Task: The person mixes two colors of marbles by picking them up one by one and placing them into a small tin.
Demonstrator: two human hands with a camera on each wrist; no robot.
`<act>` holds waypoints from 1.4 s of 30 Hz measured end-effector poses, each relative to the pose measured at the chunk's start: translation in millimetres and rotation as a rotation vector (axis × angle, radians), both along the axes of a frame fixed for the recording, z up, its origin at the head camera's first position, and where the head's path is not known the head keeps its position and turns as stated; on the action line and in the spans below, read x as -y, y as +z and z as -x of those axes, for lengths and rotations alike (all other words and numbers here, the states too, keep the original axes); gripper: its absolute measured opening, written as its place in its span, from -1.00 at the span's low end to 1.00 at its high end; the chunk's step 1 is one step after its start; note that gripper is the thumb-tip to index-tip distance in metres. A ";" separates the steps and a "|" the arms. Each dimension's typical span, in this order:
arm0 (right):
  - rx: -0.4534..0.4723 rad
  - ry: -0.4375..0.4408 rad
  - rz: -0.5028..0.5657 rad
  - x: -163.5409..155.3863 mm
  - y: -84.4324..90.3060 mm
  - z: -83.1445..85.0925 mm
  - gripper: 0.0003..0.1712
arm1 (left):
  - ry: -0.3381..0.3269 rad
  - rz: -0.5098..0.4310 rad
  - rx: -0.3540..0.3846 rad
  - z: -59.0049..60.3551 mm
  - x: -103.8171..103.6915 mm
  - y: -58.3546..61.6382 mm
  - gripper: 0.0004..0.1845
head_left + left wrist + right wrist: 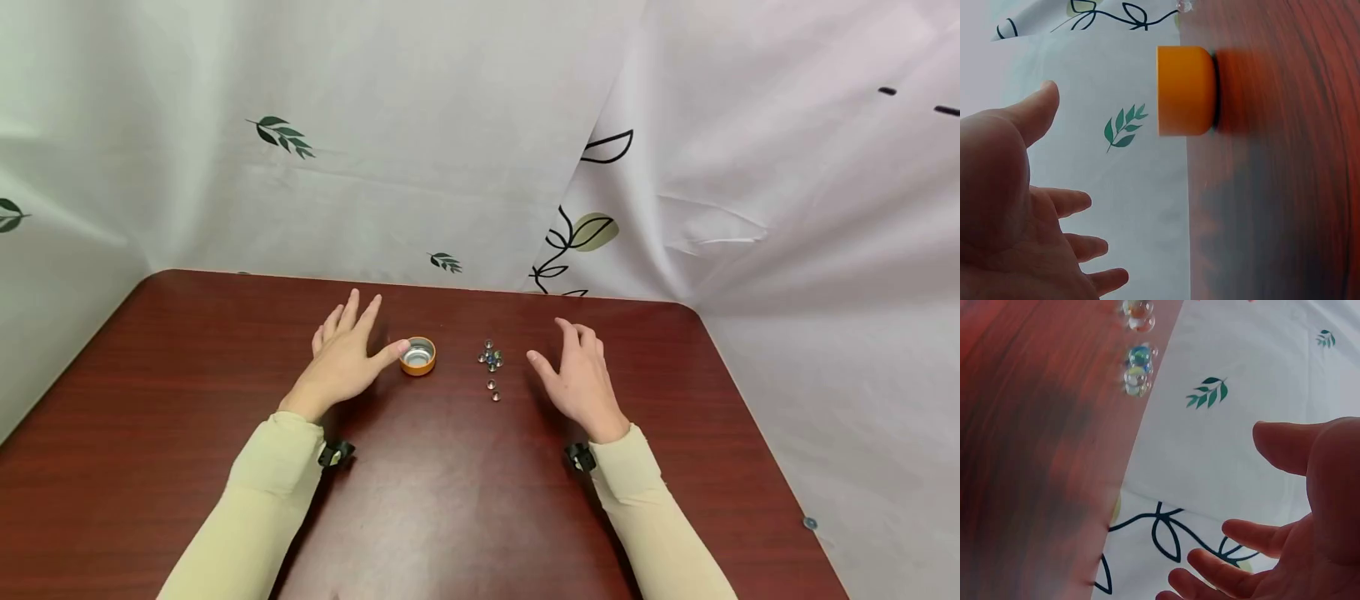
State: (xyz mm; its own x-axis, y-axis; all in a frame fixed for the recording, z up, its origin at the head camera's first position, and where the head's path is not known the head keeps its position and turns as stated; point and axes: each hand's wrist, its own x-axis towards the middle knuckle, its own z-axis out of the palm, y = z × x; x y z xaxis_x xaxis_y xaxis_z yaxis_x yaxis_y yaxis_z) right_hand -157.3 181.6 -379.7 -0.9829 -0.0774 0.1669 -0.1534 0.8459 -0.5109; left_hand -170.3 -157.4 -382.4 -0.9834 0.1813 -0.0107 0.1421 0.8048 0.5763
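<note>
Left hand [341, 360] spread flat, thumb beside orange cap [417, 356]; right hand [579, 382] open, empty, marbles [490, 359] at its 9 o'clock

Pale yellow long sleeves [262, 492], bare hands, small black camera clip [335, 453] at each wrist

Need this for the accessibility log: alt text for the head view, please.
Two open hands hover over a dark red table: the left hand beside a small orange cap, thumb near its rim, and the right hand next to a cluster of glass marbles. Leaf-print white cloth hangs behind.
</note>
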 end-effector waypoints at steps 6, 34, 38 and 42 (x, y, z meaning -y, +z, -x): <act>0.035 0.005 0.000 9.9 -1.6 -4.0 -0.21 | -0.002 -0.025 0.016 1.4 -5.8 -1.2 0.01; 0.151 0.119 0.041 30.4 -18.9 -8.6 -0.65 | -0.062 -0.098 0.071 8.1 -17.8 -19.4 0.01; 0.166 0.124 0.055 31.8 -20.5 -8.5 -0.68 | -0.083 -0.099 0.067 8.8 -19.2 -21.8 -0.01; 0.188 0.148 0.054 33.2 -22.1 -8.0 -0.72 | -0.101 -0.097 0.055 9.5 -20.1 -24.0 -0.01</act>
